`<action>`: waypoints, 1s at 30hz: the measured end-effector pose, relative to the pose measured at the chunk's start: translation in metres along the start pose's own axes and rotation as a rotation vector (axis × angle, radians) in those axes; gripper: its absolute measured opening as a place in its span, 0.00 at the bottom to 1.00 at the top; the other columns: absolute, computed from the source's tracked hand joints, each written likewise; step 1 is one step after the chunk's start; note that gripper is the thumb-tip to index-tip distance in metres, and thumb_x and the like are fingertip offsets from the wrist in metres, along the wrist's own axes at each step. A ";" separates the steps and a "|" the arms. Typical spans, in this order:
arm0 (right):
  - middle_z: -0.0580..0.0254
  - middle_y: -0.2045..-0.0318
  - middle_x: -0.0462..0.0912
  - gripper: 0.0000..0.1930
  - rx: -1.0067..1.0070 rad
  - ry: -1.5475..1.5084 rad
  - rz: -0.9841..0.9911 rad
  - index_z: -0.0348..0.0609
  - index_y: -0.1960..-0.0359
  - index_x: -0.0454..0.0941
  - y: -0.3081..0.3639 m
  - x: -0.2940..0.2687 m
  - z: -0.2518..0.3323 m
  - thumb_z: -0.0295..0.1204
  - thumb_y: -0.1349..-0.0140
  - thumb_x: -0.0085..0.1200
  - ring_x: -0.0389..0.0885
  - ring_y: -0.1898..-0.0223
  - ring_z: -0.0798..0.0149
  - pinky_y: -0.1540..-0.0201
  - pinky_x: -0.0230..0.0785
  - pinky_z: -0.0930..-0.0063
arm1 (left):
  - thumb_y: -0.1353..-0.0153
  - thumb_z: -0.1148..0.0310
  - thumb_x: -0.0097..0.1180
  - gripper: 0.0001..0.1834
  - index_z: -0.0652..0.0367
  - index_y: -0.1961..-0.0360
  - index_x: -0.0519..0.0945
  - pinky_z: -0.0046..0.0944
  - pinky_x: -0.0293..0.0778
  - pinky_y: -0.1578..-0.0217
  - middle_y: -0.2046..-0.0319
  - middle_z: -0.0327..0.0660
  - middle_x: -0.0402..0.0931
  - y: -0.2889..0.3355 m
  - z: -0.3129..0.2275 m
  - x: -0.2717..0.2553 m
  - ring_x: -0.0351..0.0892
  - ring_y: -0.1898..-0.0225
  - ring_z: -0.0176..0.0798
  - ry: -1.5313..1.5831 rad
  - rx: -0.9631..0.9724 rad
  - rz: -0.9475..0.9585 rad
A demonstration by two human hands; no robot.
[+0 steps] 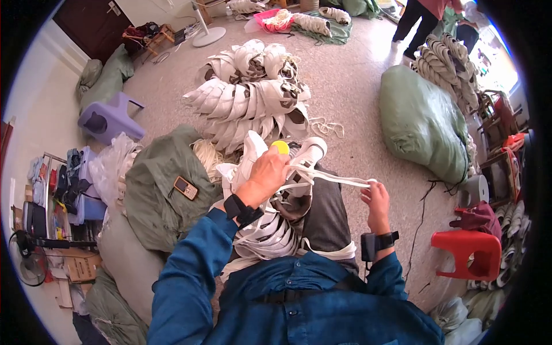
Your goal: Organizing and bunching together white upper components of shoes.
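Note:
In my lap lies a white and grey shoe upper [311,153], its rounded end pointing away from me. My left hand [265,173] is closed on it near the lace holes; the fingertips are partly hidden. A round yellow thing [280,147] shows just beyond those fingers. White shoelace [339,179] runs from the upper to the right, pulled taut. Out to that side, my right hand [376,200] pinches the lace's end between thumb and fingers. More nested shoe uppers [265,237] rest on my lap under my left wrist.
Stacked shoe uppers [247,100] cover the floor ahead, with loose lace [328,126] beside them. A stuffed green sack [420,118] and a red stool [468,253] stand right. Left are a purple stool [112,118] and green cloth [155,201] bearing a phone [186,188]. Another person [422,26] stands far right.

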State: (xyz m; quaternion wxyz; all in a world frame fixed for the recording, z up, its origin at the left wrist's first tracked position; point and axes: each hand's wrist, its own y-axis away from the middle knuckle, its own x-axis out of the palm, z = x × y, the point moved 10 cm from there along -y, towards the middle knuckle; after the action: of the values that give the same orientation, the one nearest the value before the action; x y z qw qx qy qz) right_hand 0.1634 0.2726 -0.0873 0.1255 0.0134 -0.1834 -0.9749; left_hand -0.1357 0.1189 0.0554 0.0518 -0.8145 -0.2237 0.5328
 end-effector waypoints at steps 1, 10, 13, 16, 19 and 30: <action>0.63 0.63 0.80 0.11 -0.275 0.256 0.017 0.38 0.53 0.76 0.001 0.001 0.017 0.31 0.31 0.50 0.77 0.61 0.70 0.57 0.70 0.74 | 0.43 0.71 0.58 0.06 0.63 0.69 0.82 0.49 0.76 0.66 0.77 0.50 0.78 -0.003 -0.003 0.000 0.81 0.71 0.54 0.006 0.001 -0.002; 0.66 0.67 0.80 0.07 -0.481 0.253 0.385 0.37 0.55 0.77 0.079 0.111 0.081 0.25 0.31 0.49 0.78 0.65 0.73 0.59 0.71 0.77 | 0.46 0.69 0.58 0.08 0.63 0.73 0.83 0.40 0.77 0.69 0.78 0.47 0.81 0.006 0.049 0.042 0.83 0.74 0.42 0.644 -0.567 0.263; 0.66 0.67 0.80 0.08 -0.409 0.192 0.539 0.37 0.54 0.76 0.095 0.154 0.076 0.25 0.31 0.49 0.79 0.66 0.73 0.62 0.72 0.78 | 0.46 0.69 0.58 0.07 0.63 0.72 0.83 0.39 0.77 0.69 0.78 0.45 0.82 0.006 0.050 0.044 0.83 0.74 0.39 0.636 -0.481 0.230; 0.62 0.67 0.81 0.09 -0.391 0.208 0.585 0.35 0.53 0.75 0.106 0.177 0.071 0.25 0.31 0.48 0.81 0.71 0.71 0.67 0.73 0.77 | 0.45 0.69 0.57 0.08 0.62 0.72 0.83 0.42 0.77 0.69 0.77 0.47 0.82 0.006 0.040 0.033 0.83 0.73 0.45 0.520 -0.361 0.157; 0.60 0.63 0.81 0.14 -0.351 0.320 0.649 0.34 0.45 0.71 0.112 0.193 0.057 0.24 0.29 0.43 0.80 0.75 0.72 0.73 0.75 0.77 | 0.43 0.66 0.56 0.09 0.60 0.71 0.83 0.48 0.76 0.65 0.71 0.51 0.80 0.008 0.019 0.021 0.81 0.67 0.57 0.249 -0.175 0.116; 0.51 0.75 0.81 0.13 -0.031 0.377 0.654 0.31 0.54 0.71 0.100 0.229 0.039 0.27 0.31 0.37 0.80 0.85 0.62 0.85 0.73 0.67 | 0.44 0.72 0.53 0.07 0.63 0.67 0.80 0.49 0.77 0.58 0.65 0.52 0.78 0.028 -0.009 0.026 0.80 0.58 0.52 -0.147 -0.040 0.206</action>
State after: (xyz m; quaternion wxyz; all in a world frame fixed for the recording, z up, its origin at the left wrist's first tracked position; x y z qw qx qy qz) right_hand -0.0368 0.1391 -0.0102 0.4619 0.1312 -0.1368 -0.8664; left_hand -0.1104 0.1062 0.0279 -0.0361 -0.7929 -0.1526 0.5888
